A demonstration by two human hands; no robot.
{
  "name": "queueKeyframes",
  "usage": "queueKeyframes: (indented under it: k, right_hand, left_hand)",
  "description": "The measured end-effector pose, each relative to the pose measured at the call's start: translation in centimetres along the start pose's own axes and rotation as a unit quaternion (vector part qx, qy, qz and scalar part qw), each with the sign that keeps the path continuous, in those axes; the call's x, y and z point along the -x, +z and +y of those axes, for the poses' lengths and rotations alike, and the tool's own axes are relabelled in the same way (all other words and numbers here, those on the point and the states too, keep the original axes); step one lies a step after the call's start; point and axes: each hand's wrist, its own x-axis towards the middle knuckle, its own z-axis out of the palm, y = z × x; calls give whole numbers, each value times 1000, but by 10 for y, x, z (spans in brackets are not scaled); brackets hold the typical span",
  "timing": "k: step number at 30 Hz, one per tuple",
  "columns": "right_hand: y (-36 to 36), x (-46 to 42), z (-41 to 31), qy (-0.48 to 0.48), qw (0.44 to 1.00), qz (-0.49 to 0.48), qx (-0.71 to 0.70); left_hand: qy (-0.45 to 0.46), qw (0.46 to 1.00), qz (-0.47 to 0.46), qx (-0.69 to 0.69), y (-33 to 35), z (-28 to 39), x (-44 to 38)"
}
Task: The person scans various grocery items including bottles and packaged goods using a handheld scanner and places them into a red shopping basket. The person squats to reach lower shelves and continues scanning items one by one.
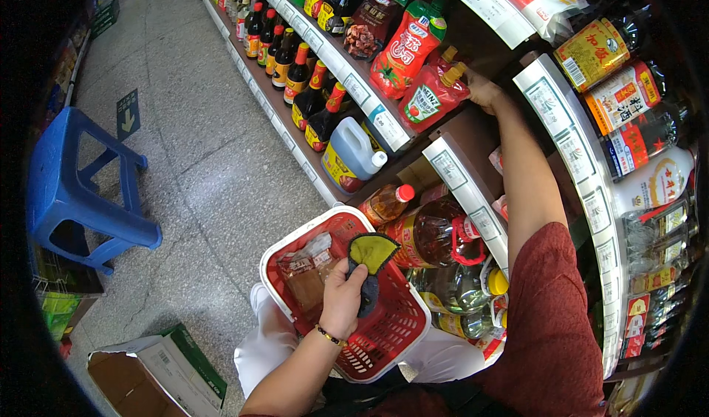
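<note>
My left hand [344, 298] grips a green and dark cloth piece [372, 253] above a red plastic shopping basket [346, 212] with a white rim. Inside the basket lie clear plastic packages [304, 273]. My right hand [483, 91] reaches onto a shelf beside a red Heinz ketchup pouch [424, 104] with a gold cap; its fingers are partly hidden behind the pouches, so its hold cannot be made out. A second gold-capped pouch stands behind the first. Next to them is a red and green McCormick ketchup pouch [403, 51], then a dark sauce pouch [374, 18].
Shelf edges with price tags [354, 85] run along the aisle. Sauce bottles [299, 71] and a blue-grey jug [354, 154] fill the lower shelf; large oil bottles [437, 234] stand below. A blue plastic stool [83, 184] and an open cardboard box [160, 372] are on the floor.
</note>
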Motion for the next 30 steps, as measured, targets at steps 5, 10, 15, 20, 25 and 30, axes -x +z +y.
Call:
queueKeyframes:
  k: [5, 10, 15, 20, 25, 30]
  right_hand:
    - [7, 5, 3, -64, 993, 25, 97]
    - [11, 2, 11, -52, 973, 108, 199]
    - [-12, -2, 52, -44, 950, 237, 200]
    - [15, 9, 13, 67, 931, 287, -214]
    - [20, -10, 62, 72, 896, 366, -242]
    - [22, -32, 82, 30, 921, 384, -64]
  left_hand:
    - [0, 1000, 16, 6, 2, 0, -1]
    - [-1, 1000, 16, 4, 3, -1, -1]
    - [-15, 1000, 8, -7, 7, -1, -1]
    - [-2, 1000, 28, 6, 5, -1, -1]
    - [0, 1000, 23, -12, 8, -4, -2]
    - [-2, 999, 35, -7, 8, -6, -4]
